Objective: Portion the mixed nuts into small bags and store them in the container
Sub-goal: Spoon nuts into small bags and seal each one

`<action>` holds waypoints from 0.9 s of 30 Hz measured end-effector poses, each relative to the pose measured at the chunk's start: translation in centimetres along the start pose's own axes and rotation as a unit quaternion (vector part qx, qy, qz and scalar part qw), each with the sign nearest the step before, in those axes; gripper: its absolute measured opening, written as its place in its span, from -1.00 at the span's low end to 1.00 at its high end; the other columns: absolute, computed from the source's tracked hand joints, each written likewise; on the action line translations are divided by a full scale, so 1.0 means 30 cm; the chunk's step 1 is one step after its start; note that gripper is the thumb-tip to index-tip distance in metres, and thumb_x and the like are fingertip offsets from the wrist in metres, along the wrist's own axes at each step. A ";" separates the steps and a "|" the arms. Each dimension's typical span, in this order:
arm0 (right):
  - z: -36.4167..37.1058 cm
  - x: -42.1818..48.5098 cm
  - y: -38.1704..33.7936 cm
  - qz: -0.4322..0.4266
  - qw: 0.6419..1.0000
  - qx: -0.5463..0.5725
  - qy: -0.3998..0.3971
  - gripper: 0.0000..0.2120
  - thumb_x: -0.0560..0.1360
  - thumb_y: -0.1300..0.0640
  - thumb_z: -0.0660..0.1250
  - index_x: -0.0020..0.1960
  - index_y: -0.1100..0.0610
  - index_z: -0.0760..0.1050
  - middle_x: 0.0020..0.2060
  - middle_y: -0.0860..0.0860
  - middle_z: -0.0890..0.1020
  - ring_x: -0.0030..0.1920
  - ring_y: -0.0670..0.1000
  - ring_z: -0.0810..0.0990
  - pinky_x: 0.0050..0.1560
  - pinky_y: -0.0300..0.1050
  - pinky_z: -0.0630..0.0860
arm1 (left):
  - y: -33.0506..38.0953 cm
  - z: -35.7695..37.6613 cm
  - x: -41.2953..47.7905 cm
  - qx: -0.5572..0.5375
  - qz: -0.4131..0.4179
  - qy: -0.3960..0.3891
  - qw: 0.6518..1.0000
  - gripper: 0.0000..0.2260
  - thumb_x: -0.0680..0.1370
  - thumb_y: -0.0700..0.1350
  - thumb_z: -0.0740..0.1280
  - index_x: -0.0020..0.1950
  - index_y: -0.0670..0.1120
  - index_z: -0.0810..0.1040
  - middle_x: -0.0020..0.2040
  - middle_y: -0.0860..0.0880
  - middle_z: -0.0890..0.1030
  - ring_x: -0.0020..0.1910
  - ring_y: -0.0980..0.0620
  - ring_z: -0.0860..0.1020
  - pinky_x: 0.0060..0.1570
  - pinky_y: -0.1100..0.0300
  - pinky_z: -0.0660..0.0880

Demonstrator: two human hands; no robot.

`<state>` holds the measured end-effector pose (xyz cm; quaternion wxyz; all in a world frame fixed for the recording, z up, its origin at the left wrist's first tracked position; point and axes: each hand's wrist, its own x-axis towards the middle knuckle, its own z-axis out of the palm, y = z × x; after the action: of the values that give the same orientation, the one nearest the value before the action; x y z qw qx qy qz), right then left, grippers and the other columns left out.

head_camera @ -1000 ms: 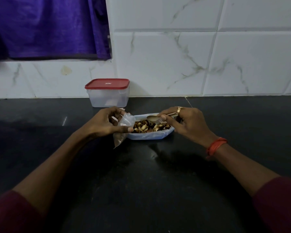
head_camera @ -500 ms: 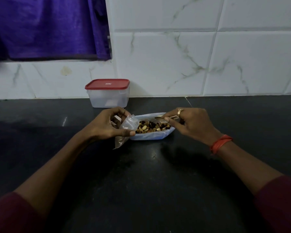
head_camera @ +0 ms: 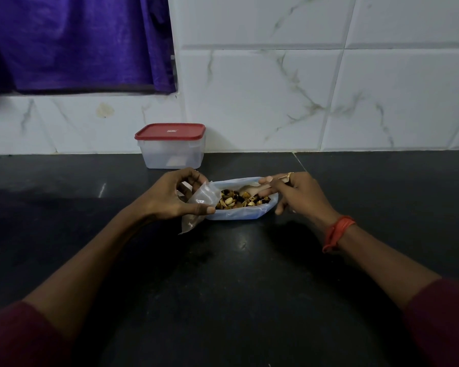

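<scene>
Mixed nuts point(head_camera: 236, 201) fill a shallow blue-white tray point(head_camera: 239, 214) on the dark counter. My left hand point(head_camera: 170, 197) pinches a small clear plastic bag point(head_camera: 199, 205) at the tray's left end, with the bag's mouth facing the nuts. My right hand point(head_camera: 297, 196) holds a spoon point(head_camera: 252, 190) whose bowl lies on the nuts at the tray's right side. A clear container point(head_camera: 171, 152) with a red lid stands shut behind the tray, against the wall.
The black counter point(head_camera: 223, 274) stretches wide in front of and beside the tray. A white marble-tiled wall point(head_camera: 302, 96) runs along its back edge. A purple curtain point(head_camera: 72, 41) hangs at the upper left.
My right hand has lowered the spoon's bowl from above the tray down onto the nuts. My left hand has kept holding the bag beside the tray.
</scene>
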<state>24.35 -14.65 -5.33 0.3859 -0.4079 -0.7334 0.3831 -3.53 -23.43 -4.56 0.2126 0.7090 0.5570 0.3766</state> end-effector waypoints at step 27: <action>0.043 -0.013 -0.024 0.094 0.988 0.102 0.069 -0.77 0.63 0.13 0.26 -0.04 0.17 0.67 -0.25 0.04 0.74 -0.43 0.00 0.66 -0.59 -0.29 0.32 | 0.004 0.012 0.004 -0.002 0.035 0.067 0.997 -0.41 0.17 0.25 0.56 0.10 0.05 0.55 0.02 0.06 0.65 -0.04 0.10 0.62 -0.11 0.24 0.62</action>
<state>23.16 -15.57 -5.32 0.4372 -0.4592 -0.6205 0.4615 -3.16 -23.30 -4.67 0.1633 0.7010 0.5436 0.4317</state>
